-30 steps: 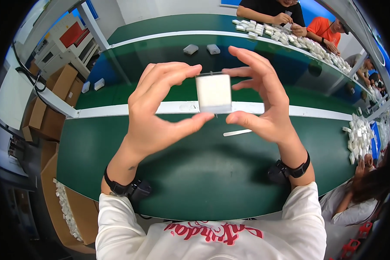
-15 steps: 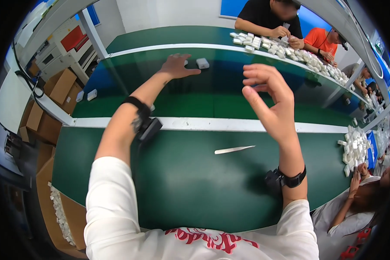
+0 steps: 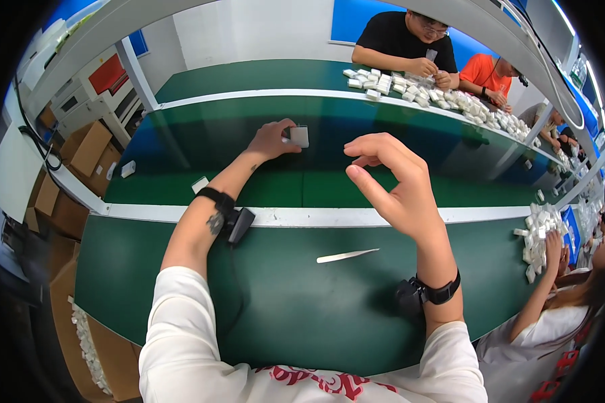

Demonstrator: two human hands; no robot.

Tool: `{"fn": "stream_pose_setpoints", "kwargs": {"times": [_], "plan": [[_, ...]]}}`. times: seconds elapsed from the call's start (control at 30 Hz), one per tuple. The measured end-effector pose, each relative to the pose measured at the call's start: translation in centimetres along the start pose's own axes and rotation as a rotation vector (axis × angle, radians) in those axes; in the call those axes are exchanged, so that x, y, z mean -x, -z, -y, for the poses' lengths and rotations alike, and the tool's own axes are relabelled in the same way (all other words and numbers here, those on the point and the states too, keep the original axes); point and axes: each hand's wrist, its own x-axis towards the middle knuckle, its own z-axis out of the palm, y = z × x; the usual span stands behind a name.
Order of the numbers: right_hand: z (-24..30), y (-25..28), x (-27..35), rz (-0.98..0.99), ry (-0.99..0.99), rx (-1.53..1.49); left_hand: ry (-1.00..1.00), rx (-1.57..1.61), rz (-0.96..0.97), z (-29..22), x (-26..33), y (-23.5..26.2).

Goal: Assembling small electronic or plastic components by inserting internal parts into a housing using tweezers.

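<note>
left hand [image 3: 270,140] — fingertips pinch small white block [image 3: 300,136], squarish, pale grey face, far out on green belt [image 3: 181,144] | right hand [image 3: 398,183] raised, fingers curled apart, empty | tweezers [image 3: 347,256] on table [image 3: 148,289] — path unobstructed

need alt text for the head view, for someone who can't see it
The left hand reaches out to a small white block on the green belt, touching it. The right hand is raised, empty, fingers curled, above tweezers lying on the green table.
</note>
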Motion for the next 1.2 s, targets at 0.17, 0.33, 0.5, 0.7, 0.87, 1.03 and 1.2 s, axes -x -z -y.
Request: {"fn": "stream_pose_setpoints", "kwargs": {"times": [0.17,0.33,0.5,0.7,0.87,1.03,1.2], "plan": [[0.7,-0.8,0.3,0.074,-0.013,0.104,-0.023,0.288,-0.120,-8.7,8.8,5.4],[2.3,-2.4,1.2,0.137,0.001,0.015,-0.305,0.034,-0.273,-16.3,17.7,9.6],[3.6,-3.4,2.0,0.168,0.138,-0.114,-0.269,0.130,-0.276,-17.1,21.6,11.6],[4.4,-4.5,2.5,0.110,0.164,-0.173,-0.362,0.381,-0.197,-16.5,22.9,12.5],[4.2,-4.7,2.6,0.036,0.281,-0.100,-0.429,0.369,-0.238,-16.8,23.2,12.3],[4.2,-4.7,2.8,0.030,0.318,-0.082,-0.442,0.370,-0.235,-16.6,23.3,12.0],[3.6,-5.3,3.1,-0.014,0.282,-0.197,-0.459,0.360,-0.247,-16.6,23.2,11.9]]}}
